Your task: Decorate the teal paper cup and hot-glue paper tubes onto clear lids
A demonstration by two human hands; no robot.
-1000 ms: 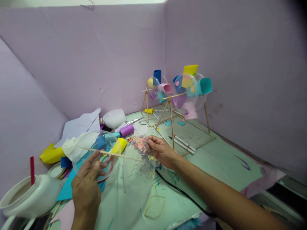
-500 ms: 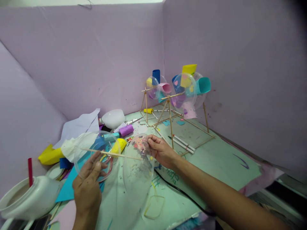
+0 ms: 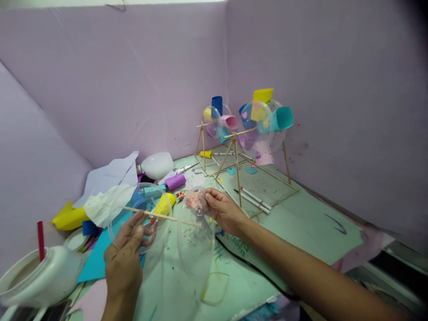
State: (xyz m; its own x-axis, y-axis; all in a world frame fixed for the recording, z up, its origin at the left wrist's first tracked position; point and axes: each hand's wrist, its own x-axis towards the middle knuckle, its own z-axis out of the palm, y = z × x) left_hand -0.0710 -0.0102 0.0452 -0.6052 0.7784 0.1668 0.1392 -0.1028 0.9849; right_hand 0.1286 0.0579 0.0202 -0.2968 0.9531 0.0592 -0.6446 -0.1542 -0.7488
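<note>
Two clear plastic lids sit on a thin wooden stick (image 3: 167, 217) in front of me. My left hand (image 3: 125, 252) is closed on the stick, its fingers beside the left lid (image 3: 115, 200). With thumb and fingertips, my right hand (image 3: 222, 207) pinches the upper rim of the right lid (image 3: 194, 263), which faces me at an angle. The stick's right end shows by that lid; whether it passes fully through is hard to tell. Behind the lids lie a yellow paper tube (image 3: 164, 205) and red-handled scissors, partly hidden.
Two stick-framed wheels with coloured paper cups (image 3: 282, 117) stand at the back right. Markers (image 3: 256, 198) lie under the nearer one. A black cable (image 3: 250, 264) crosses the table front. On the left are a white pot (image 3: 50, 276), blue paper (image 3: 95, 263) and a white bottle (image 3: 157, 166).
My left hand has shifted slightly right with the stick and left lid. The right lid has turned a little and looks narrower; my right hand keeps its hold on the rim.
</note>
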